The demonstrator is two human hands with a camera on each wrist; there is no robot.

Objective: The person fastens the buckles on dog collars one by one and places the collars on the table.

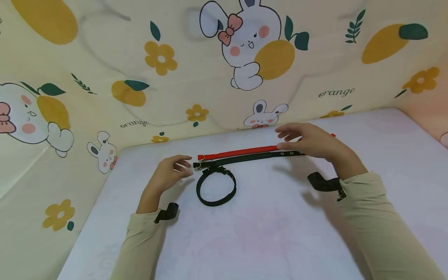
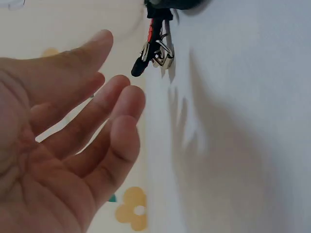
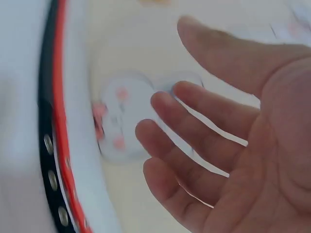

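Note:
Two straps that look like pet collars lie straight, side by side: a red collar [image 1: 241, 151] at the back and a black collar [image 1: 245, 157] in front of it. Just below their left part, a second black collar [image 1: 216, 203] is closed into a ring. My left hand [image 1: 169, 173] hovers by the buckle ends, fingers loosely bent, holding nothing. Above the right part of the straps is my right hand [image 1: 311, 140], its fingers spread and grasping nothing. The right wrist view shows metal eyelets [image 3: 53, 180] along the straight black collar. My right hand hides the straps' right ends in the head view.
The straps lie on a white table [image 1: 259, 233]. Behind it hangs a cream cloth [image 1: 210, 50] printed with rabbits, oranges and flowers. Each wrist carries a black camera, one on the left [image 1: 168, 212] and one on the right [image 1: 323, 182].

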